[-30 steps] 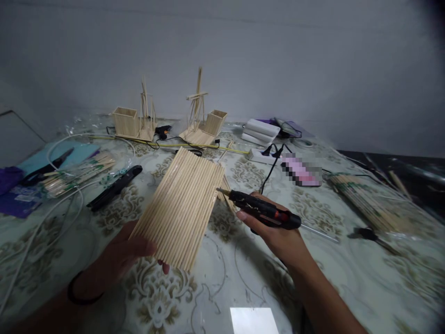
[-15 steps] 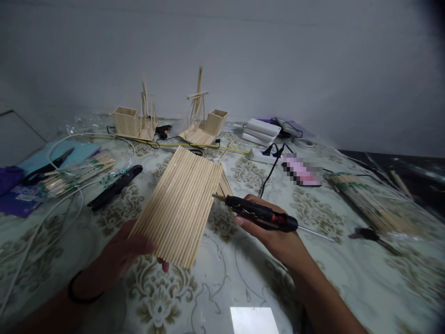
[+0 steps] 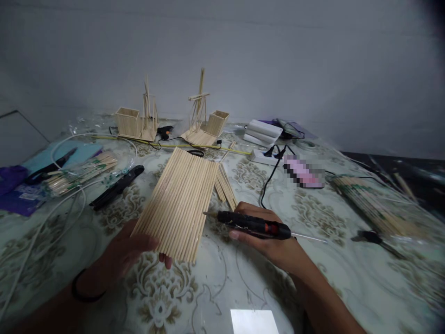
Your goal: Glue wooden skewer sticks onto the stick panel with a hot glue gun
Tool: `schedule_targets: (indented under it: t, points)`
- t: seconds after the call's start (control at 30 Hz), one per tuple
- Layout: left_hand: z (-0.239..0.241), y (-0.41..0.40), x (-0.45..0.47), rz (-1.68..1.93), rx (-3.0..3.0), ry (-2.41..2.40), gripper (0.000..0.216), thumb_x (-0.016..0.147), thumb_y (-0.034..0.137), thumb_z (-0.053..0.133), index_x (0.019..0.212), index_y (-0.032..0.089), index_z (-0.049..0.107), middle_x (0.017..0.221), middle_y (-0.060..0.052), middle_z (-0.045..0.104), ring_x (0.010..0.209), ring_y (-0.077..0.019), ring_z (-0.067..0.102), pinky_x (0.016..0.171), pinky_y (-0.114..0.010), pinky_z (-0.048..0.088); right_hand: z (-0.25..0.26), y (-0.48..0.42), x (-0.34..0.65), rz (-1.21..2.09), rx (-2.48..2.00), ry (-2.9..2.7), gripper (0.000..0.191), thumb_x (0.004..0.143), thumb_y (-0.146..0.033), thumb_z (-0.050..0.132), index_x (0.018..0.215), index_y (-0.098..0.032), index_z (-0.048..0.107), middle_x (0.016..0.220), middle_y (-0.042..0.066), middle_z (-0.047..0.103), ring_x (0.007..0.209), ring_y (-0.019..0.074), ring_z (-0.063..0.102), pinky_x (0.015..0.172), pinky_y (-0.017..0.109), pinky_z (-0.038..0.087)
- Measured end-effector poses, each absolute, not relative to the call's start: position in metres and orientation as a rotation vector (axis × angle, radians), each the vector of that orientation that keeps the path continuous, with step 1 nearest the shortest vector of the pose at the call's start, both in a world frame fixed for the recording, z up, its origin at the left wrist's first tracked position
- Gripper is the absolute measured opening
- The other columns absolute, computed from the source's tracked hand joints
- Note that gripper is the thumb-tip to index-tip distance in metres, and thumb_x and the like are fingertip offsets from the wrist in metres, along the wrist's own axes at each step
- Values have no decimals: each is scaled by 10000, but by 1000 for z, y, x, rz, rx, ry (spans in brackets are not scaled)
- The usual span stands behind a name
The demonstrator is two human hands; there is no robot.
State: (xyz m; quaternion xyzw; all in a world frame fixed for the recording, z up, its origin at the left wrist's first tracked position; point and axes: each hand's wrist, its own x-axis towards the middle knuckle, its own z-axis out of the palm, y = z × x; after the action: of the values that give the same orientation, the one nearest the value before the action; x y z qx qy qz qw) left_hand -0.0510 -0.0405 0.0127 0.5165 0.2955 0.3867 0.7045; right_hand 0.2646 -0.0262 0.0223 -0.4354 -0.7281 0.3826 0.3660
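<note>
One stick panel [image 3: 177,204], left hand [image 3: 121,253] pinching near corner, right hand [image 3: 266,236] gripping glue gun [image 3: 245,221]

No readable text, numbers or brands, pale label [image 3: 29,196] on purple packet [image 3: 19,206], too blurred to read

We wear a slim black band [image 3: 79,293] round our left wrist, just behind the left hand [image 3: 123,250]; it is plain and rounded, too dimly lit to tell its material. Our left forearm [image 3: 48,308] is bare as far as it shows, toward the near edge of the table [image 3: 212,283]. Our right hand [image 3: 273,243] and right forearm [image 3: 321,290] are bare too, the latter narrowing smoothly to the wrist.
</note>
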Motion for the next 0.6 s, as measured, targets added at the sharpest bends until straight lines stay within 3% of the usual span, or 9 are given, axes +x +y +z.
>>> schedule_targets:
  t: [0.27, 0.6]
  points:
    - [11, -40, -48, 907, 1162, 683, 287, 958, 449, 724, 871, 205, 846, 748, -54, 797, 697, -222, 741, 716, -316, 605, 24, -28, 263, 1098, -1021, -1973, 346, 940, -488, 774, 740, -212, 713, 810, 49, 673, 737, 212, 619, 686, 338, 477]
    - [16, -38, -45, 955, 1255, 706, 366, 978, 476, 696, 817, 174, 827, 735, -73, 779, 687, -234, 735, 705, -331, 597, 25, -29, 259, 1166, -930, -2029, 400, 952, -528, 761, 724, -209, 683, 776, 31, 628, 704, 194, 576, 655, 323, 443]
